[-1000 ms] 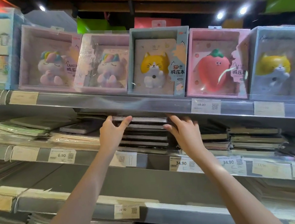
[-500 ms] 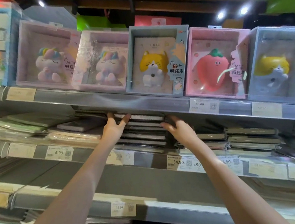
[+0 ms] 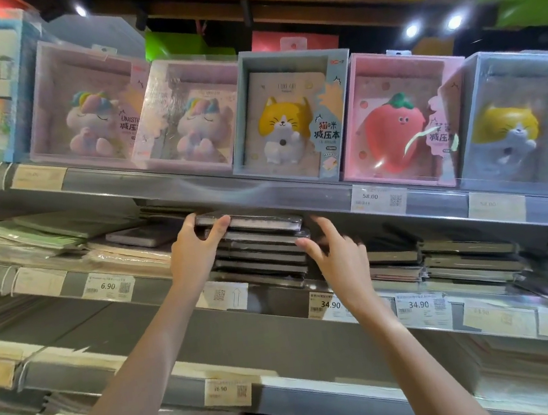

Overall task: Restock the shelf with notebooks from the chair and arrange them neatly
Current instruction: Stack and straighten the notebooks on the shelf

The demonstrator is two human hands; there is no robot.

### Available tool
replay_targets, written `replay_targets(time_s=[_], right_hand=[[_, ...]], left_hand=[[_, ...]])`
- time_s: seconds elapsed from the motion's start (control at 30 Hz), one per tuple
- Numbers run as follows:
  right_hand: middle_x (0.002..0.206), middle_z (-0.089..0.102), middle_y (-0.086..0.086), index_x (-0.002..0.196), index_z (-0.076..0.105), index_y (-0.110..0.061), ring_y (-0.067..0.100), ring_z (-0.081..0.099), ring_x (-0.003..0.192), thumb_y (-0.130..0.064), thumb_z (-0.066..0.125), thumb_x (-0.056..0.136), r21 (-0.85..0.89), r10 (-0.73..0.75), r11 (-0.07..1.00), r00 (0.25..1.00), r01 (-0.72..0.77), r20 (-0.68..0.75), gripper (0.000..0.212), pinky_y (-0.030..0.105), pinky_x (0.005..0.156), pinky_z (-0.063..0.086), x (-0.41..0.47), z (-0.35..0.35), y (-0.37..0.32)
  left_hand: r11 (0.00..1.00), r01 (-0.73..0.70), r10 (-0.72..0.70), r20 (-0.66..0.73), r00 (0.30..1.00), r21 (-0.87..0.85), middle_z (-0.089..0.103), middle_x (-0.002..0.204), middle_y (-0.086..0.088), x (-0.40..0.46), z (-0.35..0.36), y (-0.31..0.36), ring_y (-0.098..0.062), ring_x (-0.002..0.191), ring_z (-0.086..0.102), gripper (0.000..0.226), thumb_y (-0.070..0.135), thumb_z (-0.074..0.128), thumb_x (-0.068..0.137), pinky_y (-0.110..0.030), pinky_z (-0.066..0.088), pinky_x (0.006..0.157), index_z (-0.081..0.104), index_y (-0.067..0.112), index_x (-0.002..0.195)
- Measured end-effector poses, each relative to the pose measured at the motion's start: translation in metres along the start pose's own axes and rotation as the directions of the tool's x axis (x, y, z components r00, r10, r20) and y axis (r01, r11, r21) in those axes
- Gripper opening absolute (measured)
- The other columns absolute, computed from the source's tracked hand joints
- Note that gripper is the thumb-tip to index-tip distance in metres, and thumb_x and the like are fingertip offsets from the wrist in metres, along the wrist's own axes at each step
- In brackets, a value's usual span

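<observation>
Shop shelf (image 3: 158, 292) with price tags, stack (image 3: 261, 253) of dark notebooks on it, under boxed toys (image 3: 289, 119). Left hand (image 3: 192, 255) at stack's left end, thumb and fingers gripping top notebook (image 3: 261, 224). Right hand (image 3: 339, 258) at stack's right end, fingers spread, holding nothing.

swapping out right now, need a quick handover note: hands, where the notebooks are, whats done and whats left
Left hand: grips the left end of the top dark wrapped notebook on the middle stack.
Right hand: fingers loose at the stack's right end; contact unclear.
Done: the stack sits on the grey metal shelf above the 34.90 price tag.
Left: square up the top notebook. The chair is out of view.
</observation>
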State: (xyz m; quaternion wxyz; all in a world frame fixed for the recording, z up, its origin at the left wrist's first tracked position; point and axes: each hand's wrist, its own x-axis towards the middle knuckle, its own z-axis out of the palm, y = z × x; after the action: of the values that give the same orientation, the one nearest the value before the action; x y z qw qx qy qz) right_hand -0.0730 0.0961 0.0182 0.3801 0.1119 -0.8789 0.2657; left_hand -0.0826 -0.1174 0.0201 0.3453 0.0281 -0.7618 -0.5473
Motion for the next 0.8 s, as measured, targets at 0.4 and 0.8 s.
replay_targets(time_s=[0.4, 0.8], right_hand=[[0.147, 0.036, 0.0, 0.147, 0.01, -0.033, 0.024, 0.033, 0.135, -0.045, 0.038, 0.095, -0.217, -0.129, 0.966, 0.99, 0.138, 0.054, 0.06, 0.044, 0.114, 0.011, -0.001, 0.024, 0.01], [0.146, 0.039, -0.001, 0.147, -0.002, -0.031, 0.016, 0.025, 0.139, -0.042, 0.038, 0.096, -0.309, -0.178, 0.931, 0.98, 0.197, 0.089, 0.065, 0.038, 0.114, 0.006, -0.003, 0.026, 0.016]], left_hand=[[0.997, 0.078, -0.075, 0.095, 0.993, -0.023, 0.042, 0.14, -0.017, 0.007, 0.016, 0.0, -0.036, 0.129, 0.037, 0.081, 0.056, 0.051, 0.084, -0.046, 0.032, 0.105, 0.018, 0.015, 0.145], [1.0, 0.013, -0.013, 0.077, 0.997, -0.003, 0.036, 0.144, -0.018, -0.007, 0.019, -0.005, -0.034, 0.132, 0.034, 0.08, 0.035, 0.061, 0.087, -0.04, 0.031, 0.104, 0.014, 0.005, 0.145]])
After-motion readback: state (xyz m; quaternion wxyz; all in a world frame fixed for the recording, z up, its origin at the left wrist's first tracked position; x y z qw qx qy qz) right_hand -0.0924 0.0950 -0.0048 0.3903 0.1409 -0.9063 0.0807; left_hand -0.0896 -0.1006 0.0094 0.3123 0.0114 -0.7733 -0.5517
